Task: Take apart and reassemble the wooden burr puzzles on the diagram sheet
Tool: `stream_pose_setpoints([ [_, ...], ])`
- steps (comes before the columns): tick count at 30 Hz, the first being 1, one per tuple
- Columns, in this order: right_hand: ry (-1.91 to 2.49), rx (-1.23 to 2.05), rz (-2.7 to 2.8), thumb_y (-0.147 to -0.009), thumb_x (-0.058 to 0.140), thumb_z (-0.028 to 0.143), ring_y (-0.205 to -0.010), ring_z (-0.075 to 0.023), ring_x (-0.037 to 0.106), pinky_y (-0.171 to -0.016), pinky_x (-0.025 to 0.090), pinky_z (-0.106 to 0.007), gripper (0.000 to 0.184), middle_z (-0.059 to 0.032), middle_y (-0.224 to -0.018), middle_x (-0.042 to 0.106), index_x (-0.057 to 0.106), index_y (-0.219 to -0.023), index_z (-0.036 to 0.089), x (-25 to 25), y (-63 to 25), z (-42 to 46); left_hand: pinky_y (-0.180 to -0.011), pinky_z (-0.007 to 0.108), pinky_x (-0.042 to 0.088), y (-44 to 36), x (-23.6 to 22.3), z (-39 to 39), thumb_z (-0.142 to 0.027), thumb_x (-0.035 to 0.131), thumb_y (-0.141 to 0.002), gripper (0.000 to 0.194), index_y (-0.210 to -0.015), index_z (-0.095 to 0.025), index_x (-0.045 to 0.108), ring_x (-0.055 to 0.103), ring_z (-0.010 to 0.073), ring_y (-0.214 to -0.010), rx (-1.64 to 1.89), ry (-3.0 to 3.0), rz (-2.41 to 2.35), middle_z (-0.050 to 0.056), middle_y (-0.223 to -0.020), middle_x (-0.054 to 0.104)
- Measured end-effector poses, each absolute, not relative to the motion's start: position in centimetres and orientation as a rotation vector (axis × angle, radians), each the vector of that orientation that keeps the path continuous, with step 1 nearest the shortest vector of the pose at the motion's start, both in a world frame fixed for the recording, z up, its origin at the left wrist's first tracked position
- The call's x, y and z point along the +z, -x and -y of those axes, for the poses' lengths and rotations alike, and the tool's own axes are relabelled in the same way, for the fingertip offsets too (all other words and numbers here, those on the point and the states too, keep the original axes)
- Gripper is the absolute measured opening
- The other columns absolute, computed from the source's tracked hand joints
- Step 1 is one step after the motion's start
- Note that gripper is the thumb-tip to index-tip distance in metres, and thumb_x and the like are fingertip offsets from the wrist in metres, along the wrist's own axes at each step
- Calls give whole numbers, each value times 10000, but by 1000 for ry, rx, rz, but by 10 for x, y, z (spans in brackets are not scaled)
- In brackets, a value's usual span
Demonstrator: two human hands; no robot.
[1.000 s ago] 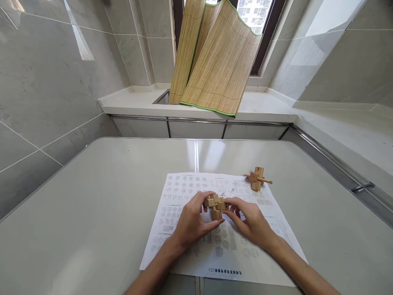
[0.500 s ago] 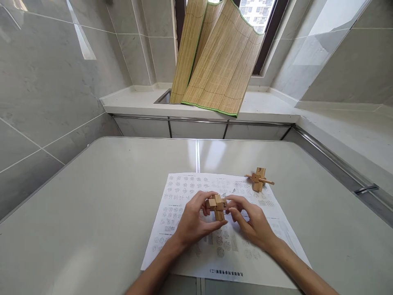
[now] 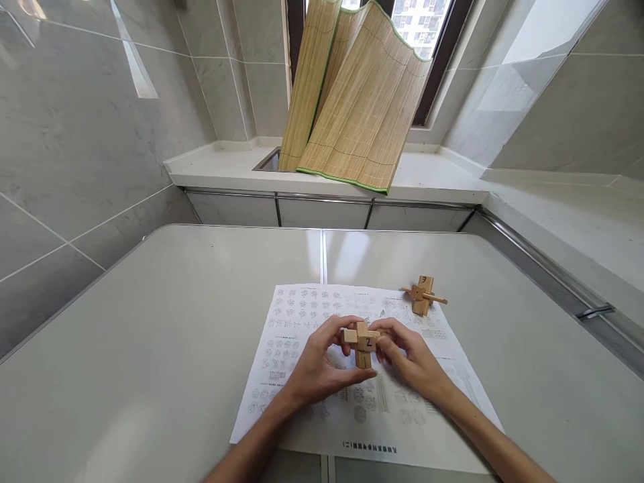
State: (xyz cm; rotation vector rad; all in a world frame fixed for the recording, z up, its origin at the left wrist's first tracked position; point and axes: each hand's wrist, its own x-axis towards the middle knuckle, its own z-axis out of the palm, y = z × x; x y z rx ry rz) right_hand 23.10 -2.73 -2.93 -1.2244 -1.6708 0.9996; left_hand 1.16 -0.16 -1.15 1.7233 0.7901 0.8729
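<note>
A wooden interlocking burr puzzle [image 3: 363, 343], made of crossed light-brown blocks, is held up over the printed sheet [image 3: 302, 429]. A black "2" marks the block end facing me. My left hand [image 3: 322, 362] grips the puzzle from the left, fingers at its top and behind, thumb beneath its lower block. At the opposite side, my right hand [image 3: 410, 352] has its thumb and index finger pinched on the right end of the puzzle. Its other fingers curl underneath and are partly hidden. Small line drawings cover the sheet, with its title upside down along the near edge.
A second wooden puzzle [image 3: 422, 295], marked "3" and with a thin stick through it, rests at the sheet's far right corner. The pale table [image 3: 151, 335] has a centre seam. Beyond it, a bamboo mat [image 3: 357, 114] leans on the white window ledge [image 3: 216, 168].
Between my hands the puzzle has turned, so its "2" now faces me squarely. My right fingers came slightly away from its right end, then closed on it again.
</note>
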Motion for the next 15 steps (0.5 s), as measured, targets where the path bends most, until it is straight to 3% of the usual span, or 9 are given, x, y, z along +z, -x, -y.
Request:
stream_pose_setpoints([
  [5, 1193, 1076, 1676, -1080, 465, 537, -602, -161, 552, -603, 453, -285, 353, 16, -684, 614, 604, -1041, 214, -30, -227, 28, -920, 376, 530, -11, -7, 2, -273, 894, -781, 607, -1313, -279, 602, 632, 233, -1060, 897, -1766, -811, 52, -1240, 675],
  [15, 1206, 1219, 1730, -1099, 383, 565, -570, -154, 493, -599, 408, -279, 412, 47, -614, 557, 574, -957, 228, -28, -229, 28, -986, 417, 522, -11, -9, 5, -149, 789, -832, 552, -1316, -286, 560, 618, 260, -1139, 868, -1892, -773, 63, -1266, 651],
])
